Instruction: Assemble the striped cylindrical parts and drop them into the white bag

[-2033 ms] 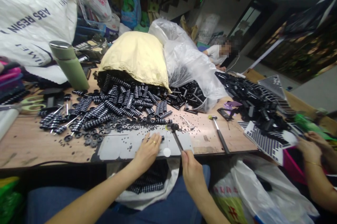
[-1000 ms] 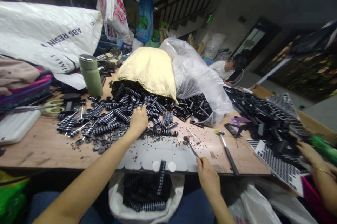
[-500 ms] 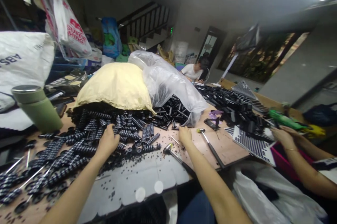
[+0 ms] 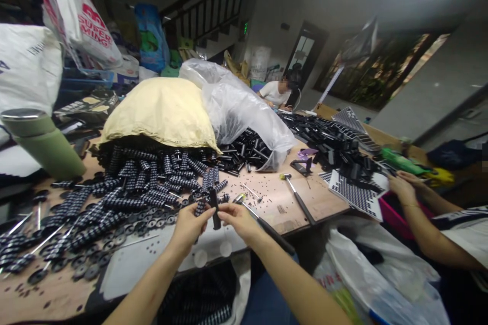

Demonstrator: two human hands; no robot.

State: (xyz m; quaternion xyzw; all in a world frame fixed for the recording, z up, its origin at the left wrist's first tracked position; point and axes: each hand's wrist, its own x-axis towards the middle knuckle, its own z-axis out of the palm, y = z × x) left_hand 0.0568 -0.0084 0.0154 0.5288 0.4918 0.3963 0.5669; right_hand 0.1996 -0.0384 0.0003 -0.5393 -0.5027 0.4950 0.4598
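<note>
My left hand (image 4: 189, 224) and my right hand (image 4: 238, 219) meet above the table's near edge. Both pinch a short black ridged roller (image 4: 215, 209), held upright between the fingertips. Just beyond lies a big heap of the same black-and-white ridged rollers (image 4: 145, 182), spilling from under a yellow sack (image 4: 160, 111). A small hammer (image 4: 263, 226) lies on the table under my right forearm. A pale mat (image 4: 129, 269) dotted with tiny black bits covers the table edge below my hands. Black discs (image 4: 145, 223) and thin metal rods (image 4: 143, 241) lie beside the heap.
A second hammer (image 4: 296, 197) lies to the right. A clear plastic bag (image 4: 244, 111) holds black tubes. A green flask (image 4: 41, 144) stands at left. Another person's hands (image 4: 400, 187) work on black parts (image 4: 339, 147) at right; a further person sits at the far end. Bags hang below the table.
My left hand left the roller heap and came back to the near edge with one roller. My right hand let go of the hammer, reached forward, then joined the left on that roller.
</note>
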